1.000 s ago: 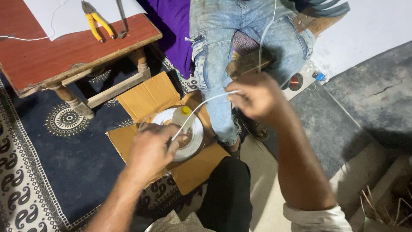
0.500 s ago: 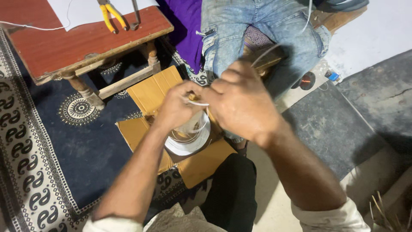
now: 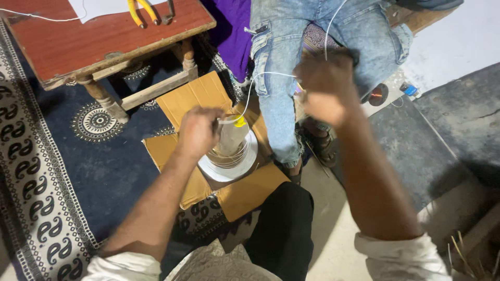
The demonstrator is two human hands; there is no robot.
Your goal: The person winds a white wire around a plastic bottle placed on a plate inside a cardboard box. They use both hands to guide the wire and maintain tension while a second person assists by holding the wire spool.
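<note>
Head view shows the left hand [image 3: 200,130] closed around the top of a white wire spool [image 3: 229,151], which stands upright on flattened cardboard [image 3: 192,96] spread over the patterned rug [image 3: 47,171]. Its fingers pinch the white wire [image 3: 250,91] just beside the spool's yellow core. From there the wire arcs up and to the right into the right hand [image 3: 325,88], held raised and well apart from the spool, fingers curled shut on the strand. So the wire's long axis runs from lower left to upper right between both hands. The left hand is nearer the spool. Yellow-handled pliers [image 3: 143,10] lie on the wooden bench [image 3: 104,39], toward its far edge.
</note>
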